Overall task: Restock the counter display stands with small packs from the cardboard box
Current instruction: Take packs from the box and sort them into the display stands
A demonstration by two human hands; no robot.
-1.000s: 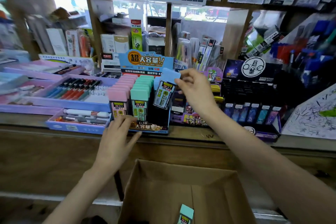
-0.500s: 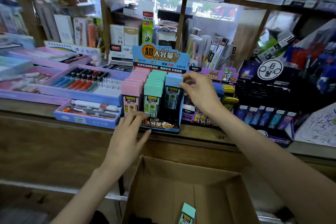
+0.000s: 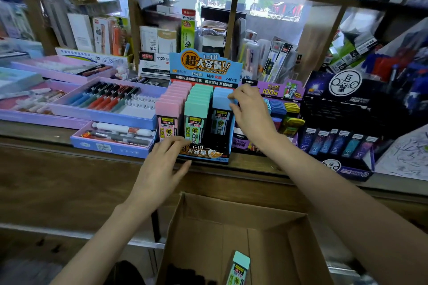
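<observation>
At frame centre, right hand [image 3: 252, 113] pinches the top right corner of the blue pack [image 3: 221, 99], which sits upright in the right column of the display stand [image 3: 203, 67]. Lower down, left hand [image 3: 162, 169], fingers spread, presses the stand's front. At the bottom of the frame: cardboard box [image 3: 231, 213], one teal pack [image 3: 239, 268] inside.

- Brown open-topped cardboard box [image 3: 234, 213]: matt, plain paperboard, with faint creases on the inner walls.
- Blue printed card display stand [image 3: 205, 66]: smooth card with a slight gloss over the print.
- Blue-capped small pack [image 3: 221, 99] in the stand: matt pastel plastic cap, glossy dark body with a printed label.
- Mint-capped small pack [image 3: 239, 266] in the box: matt plastic cap, shiny label.
- Dark brown wooden counter [image 3: 69, 176]: worn and grainy, with a dull sheen.
- Lilac card pen trays [image 3: 102, 114]: smooth, matt.
- Clear plastic pen sleeves [image 3: 275, 58] behind: glossy, reflective.
</observation>
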